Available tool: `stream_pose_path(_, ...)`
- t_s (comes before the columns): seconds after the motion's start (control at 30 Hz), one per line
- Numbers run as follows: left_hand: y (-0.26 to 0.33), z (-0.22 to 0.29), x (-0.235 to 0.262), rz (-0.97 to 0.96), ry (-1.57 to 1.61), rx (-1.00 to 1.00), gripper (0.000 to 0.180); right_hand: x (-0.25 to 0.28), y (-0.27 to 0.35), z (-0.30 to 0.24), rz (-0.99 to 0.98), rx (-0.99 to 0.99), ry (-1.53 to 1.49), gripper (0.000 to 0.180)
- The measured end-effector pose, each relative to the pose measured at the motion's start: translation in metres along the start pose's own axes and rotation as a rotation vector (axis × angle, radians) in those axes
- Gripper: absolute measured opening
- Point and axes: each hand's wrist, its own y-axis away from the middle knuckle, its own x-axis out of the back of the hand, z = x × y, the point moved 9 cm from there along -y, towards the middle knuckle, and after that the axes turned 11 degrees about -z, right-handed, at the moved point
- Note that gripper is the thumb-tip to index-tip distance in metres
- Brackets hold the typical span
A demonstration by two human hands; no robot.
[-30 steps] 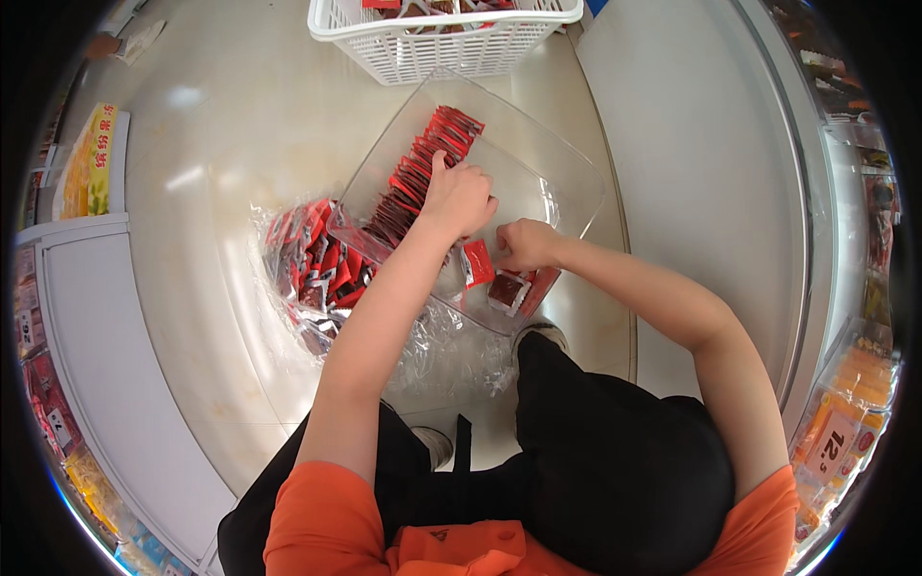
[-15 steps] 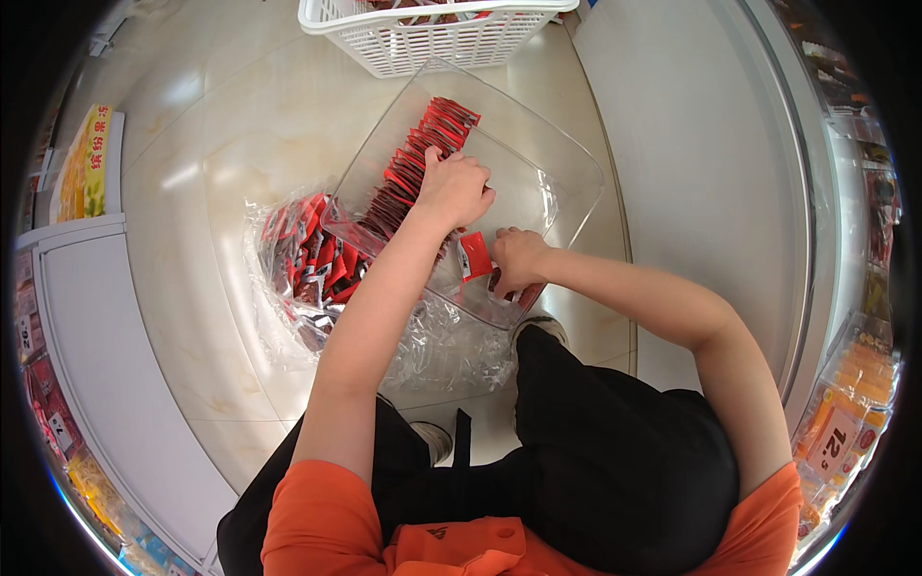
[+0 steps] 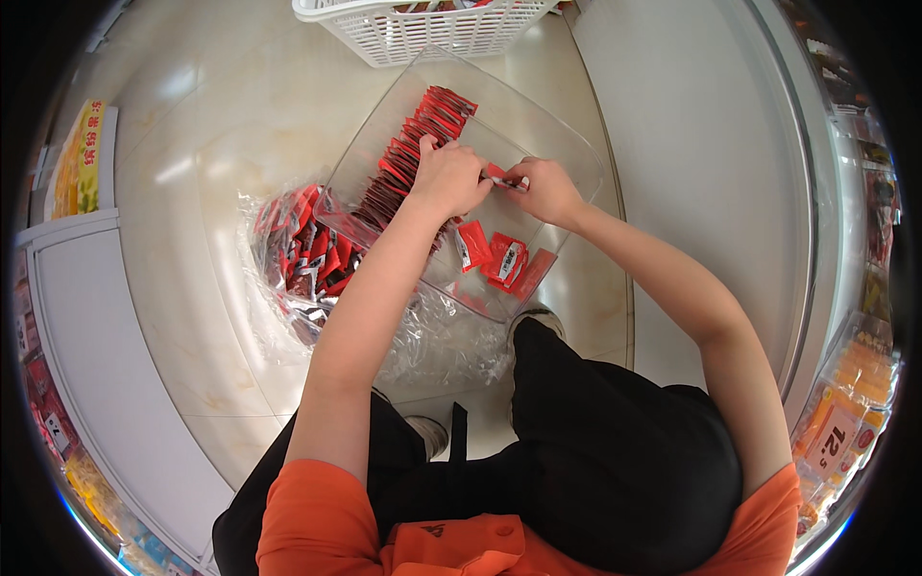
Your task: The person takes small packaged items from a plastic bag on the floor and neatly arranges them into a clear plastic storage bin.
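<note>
A clear plastic bin (image 3: 523,123) lies on the floor before me, with a tight row of small red snack packets (image 3: 401,158) standing on edge along its left side. My left hand (image 3: 449,180) curls over the right flank of this row, fingertips on the packets; its palm side is hidden. Just beside it, my right hand (image 3: 545,192) pinches a red packet (image 3: 496,173) close to the left thumb. Several loose packets (image 3: 503,259) lie flat in the bin's near corner. Left of the bin, a crinkled clear bag (image 3: 444,348) holds a heap of red packets (image 3: 307,252).
A white slotted basket (image 3: 447,38) with packages inside stands beyond the bin. A pale grey panel (image 3: 701,163) rises at the right, with packaged goods (image 3: 836,432) past it. A white shelf unit (image 3: 125,365) lines the left. My shoes are close to the bin's near edge.
My right hand has moved from the bin's near corner up beside my left hand, now with a red packet in its fingers. More loose packets show in that corner. My left hand stays at the row.
</note>
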Motion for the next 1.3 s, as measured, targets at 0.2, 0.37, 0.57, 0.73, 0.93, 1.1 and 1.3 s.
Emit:
stream_pose_path(0.2, 0.0, 0.0, -0.001, -0.037, 0.008, 0.014, 0.03, -0.019, 0.005, -0.008, -0.146, 0.004, 0.211, 0.045)
stream_pose_path(0.37, 0.001, 0.002, 0.005, -0.061, 0.053, 0.02, 0.032, -0.019, -0.001, -0.004, -0.132, 0.011, 0.265, 0.06)
stream_pose_path(0.57, 0.0, -0.004, 0.0, 0.009, 0.047, 0.012, 0.03, -0.034, 0.001, -0.029, -0.247, 0.214, 0.525, 0.04)
stream_pose_path(0.73, -0.001, -0.003, 0.005, 0.004, 0.075, 0.046, 0.026, -0.048, 0.007, -0.033, -0.346, 0.406, 0.607, 0.018)
stream_pose_path(0.93, 0.0, -0.007, 0.004, -0.032, 0.082, 0.081, 0.018, 0.01, -0.007, -0.018, -0.079, 0.088, 0.428, 0.03)
stream_pose_path(1.1, 0.0, -0.005, 0.006, 0.004, 0.106, 0.064, 0.017, 0.036, -0.007, -0.029, 0.179, 0.114, 0.14, 0.045)
stream_pose_path(1.3, 0.003, -0.003, 0.011, 0.047, 0.117, 0.035, 0.017, 0.001, -0.008, -0.033, 0.128, 0.15, -0.002, 0.045)
